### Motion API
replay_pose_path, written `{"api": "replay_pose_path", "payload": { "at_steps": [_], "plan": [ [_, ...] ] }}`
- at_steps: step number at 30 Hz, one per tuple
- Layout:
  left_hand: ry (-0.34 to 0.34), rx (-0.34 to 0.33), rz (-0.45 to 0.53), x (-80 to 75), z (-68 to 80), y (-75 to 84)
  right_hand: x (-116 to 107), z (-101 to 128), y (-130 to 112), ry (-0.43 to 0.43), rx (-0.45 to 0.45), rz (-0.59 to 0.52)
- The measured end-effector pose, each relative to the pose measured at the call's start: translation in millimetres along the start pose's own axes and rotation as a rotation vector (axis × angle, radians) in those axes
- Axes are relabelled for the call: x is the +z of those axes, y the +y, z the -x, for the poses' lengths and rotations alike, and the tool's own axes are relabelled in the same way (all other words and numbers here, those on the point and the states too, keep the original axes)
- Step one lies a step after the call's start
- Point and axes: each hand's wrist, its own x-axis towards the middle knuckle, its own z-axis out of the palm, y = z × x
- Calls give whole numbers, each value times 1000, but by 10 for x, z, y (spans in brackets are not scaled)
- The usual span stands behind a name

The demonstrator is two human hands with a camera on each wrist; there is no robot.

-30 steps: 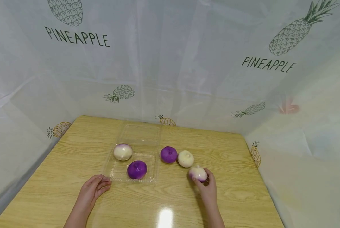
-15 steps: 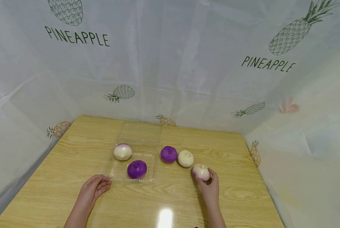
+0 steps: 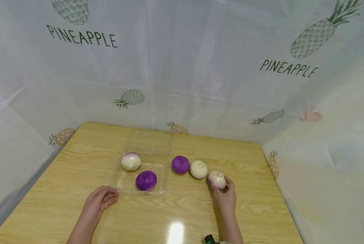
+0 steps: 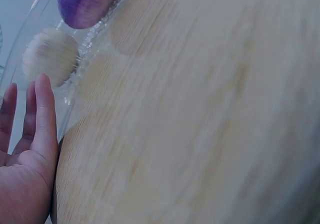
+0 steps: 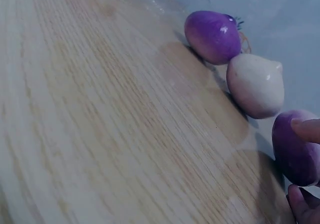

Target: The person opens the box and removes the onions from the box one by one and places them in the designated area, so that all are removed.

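White-and-purple, the onion (image 3: 217, 179) sits on the bench (image 3: 261, 210), pinched by the curled fingers of the right hand (image 3: 225, 196). It lies at the right end of a row: just beside it a white onion (image 3: 198, 169), then a purple onion (image 3: 180, 165) touching that one. Left of the row stands a clear tray (image 3: 130, 188), lid folded back, holding a pale onion (image 3: 131, 161) at its far left and a dark purple onion (image 3: 146, 180) near the front. The left hand (image 3: 100, 200) rests flat on the bench, fingers straight, fingertips at the tray's front corner. A pineapple-print sheet (image 3: 182, 67) hangs behind.
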Motion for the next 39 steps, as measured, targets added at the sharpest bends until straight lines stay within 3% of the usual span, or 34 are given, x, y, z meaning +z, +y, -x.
{"api": "replay_pose_path", "payload": {
  "at_steps": [12, 24, 39],
  "plan": [
    [-6, 4, 8, -9, 5, -3, 12, -146, 31, 18, -12, 60],
    [-7, 1, 1, 4, -4, 5, -11, -225, 12, -49, -6, 102],
    [-8, 3, 14, 11, -5, 6, -38, -322, 69, -100, 2, 20]
  ]
}}
